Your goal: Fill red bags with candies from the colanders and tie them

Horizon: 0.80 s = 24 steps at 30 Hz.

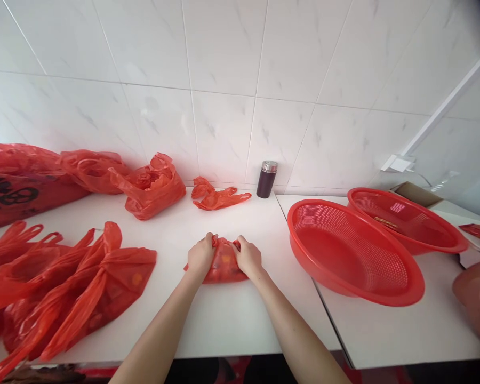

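Note:
A red plastic bag point(225, 264) with small things in it, one of them orange, rests on the white table in front of me. Its contents show only dimly through the plastic. My left hand point(202, 256) is closed on the bag's upper left side, thumb and fingers pinching the film. On the opposite side, my right hand point(248, 256) grips the upper right part the same way. Several filled red bags point(116, 282) with knotted or loose handles lie together to the left of my left hand.
Behind the hands are a crumpled red bag point(220, 198) and a dark thermos point(266, 180). A bundle of red bags point(154, 186) stands by the wall. Two red baskets, a near basket point(332, 248) and a far basket point(416, 224), stand right. Another person's arm point(478, 298) shows at the right edge.

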{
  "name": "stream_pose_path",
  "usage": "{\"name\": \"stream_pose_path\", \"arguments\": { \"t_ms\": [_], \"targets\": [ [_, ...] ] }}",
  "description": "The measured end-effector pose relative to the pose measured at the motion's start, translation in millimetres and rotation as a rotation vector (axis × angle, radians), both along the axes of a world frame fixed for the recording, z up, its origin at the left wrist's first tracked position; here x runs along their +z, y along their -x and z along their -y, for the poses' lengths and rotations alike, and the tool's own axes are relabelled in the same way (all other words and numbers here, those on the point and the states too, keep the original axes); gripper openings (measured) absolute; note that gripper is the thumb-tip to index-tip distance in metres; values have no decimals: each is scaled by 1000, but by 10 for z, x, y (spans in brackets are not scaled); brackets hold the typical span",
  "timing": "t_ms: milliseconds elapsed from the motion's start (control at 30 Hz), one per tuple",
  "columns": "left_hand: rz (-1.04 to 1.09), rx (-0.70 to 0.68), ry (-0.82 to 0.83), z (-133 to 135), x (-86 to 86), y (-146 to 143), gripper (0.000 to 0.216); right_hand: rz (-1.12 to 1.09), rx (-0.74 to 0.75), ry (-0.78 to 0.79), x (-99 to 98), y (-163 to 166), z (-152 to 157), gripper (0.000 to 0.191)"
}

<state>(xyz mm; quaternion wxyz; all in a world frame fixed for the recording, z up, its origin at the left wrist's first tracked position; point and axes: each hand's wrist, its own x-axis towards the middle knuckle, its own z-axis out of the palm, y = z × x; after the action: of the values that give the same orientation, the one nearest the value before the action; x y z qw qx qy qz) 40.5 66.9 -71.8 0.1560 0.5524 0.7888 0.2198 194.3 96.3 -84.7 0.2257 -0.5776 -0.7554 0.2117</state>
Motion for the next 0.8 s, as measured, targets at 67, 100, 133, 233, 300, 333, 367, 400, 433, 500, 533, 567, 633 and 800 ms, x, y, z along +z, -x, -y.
{"name": "stream_pose_path", "arguments": {
  "t_ms": [67,100,133,233,300,333,367,400,433,500,533,567,633,800],
  "targets": [
    [-35,-6,61,-44,-13,2,34,4,-13,24,-22,1,-38,26],
    [-46,-8,87,-58,-19,0,34,4,-17,32,-32,4,-51,26],
    [-53,-8,111,-68,-25,-3,34,1,-21,36,-41,8,-61,26],
    [-52,-5,168,-97,-40,-14,34,-25,-32,35,-63,29,-72,23],
    [-32,1,188,-123,-44,-15,33,-64,-40,29,-75,37,-72,22],
    [-16,6,191,-137,-44,-10,33,-93,-44,25,-83,33,-73,23],
    [6,11,189,-148,-43,2,33,-127,-49,23,-91,22,-76,24],
    [32,18,179,-154,-43,22,32,-168,-57,21,-100,3,-83,27],
    [62,27,163,-153,-44,52,32,-215,-68,20,-111,-25,-94,31],
    [132,54,109,-122,-53,136,31,-331,-103,20,-137,-100,-128,37],
    [173,72,72,-90,-63,185,30,-397,-124,23,-152,-142,-149,39],
    [216,92,31,-47,-75,234,30,-465,-143,31,-167,-182,-170,39],
    [313,126,-53,66,-106,315,31,-599,-175,57,-198,-245,-207,38],
    [545,162,-216,428,-145,346,50,-841,-243,101,-241,-259,-227,39]
  ]
}}
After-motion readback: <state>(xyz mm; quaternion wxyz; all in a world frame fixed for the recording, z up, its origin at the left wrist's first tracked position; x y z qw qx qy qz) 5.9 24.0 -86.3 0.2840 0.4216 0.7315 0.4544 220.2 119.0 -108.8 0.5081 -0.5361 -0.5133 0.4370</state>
